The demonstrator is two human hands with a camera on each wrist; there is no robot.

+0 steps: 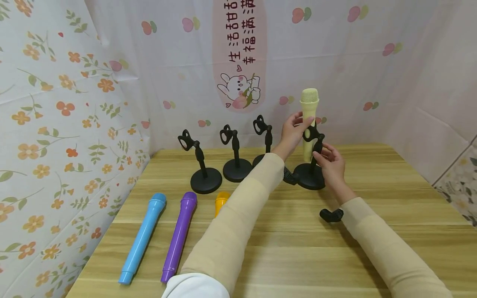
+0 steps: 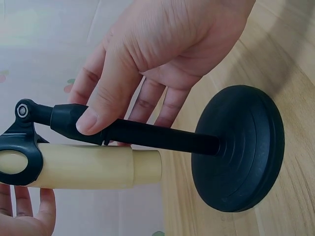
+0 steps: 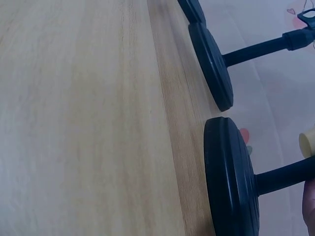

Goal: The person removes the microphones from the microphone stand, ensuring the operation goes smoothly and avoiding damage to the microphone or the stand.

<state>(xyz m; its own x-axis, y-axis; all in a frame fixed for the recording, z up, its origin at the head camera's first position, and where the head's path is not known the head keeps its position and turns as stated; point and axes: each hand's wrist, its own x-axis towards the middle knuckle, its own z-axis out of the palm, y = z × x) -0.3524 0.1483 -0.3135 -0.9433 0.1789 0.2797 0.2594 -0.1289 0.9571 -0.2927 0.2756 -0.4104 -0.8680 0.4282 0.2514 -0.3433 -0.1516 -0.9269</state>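
My left hand [image 1: 292,134] holds a pale yellow microphone [image 1: 309,109] by its body, the mesh head upright. A black clip [image 2: 30,156] wraps around the microphone's body at the top of a black microphone stand [image 1: 311,176]. In the left wrist view my left fingers [image 2: 47,209] touch the microphone's far side. My right hand [image 1: 331,163] grips the stand's pole, thumb in front and fingers behind; its round base [image 2: 238,147] is on the table. Only a sliver of the right hand enters the right wrist view.
Three more black stands [image 1: 206,180] [image 1: 237,169] [image 1: 266,140] with unfilled clips stand to the left. Blue [image 1: 143,238], purple [image 1: 179,236] and orange [image 1: 222,200] microphones lie in front, the orange one mostly behind my left sleeve. Small black curved pieces [image 1: 331,215] show by my wrists. A patterned curtain [image 1: 179,74] hangs behind.
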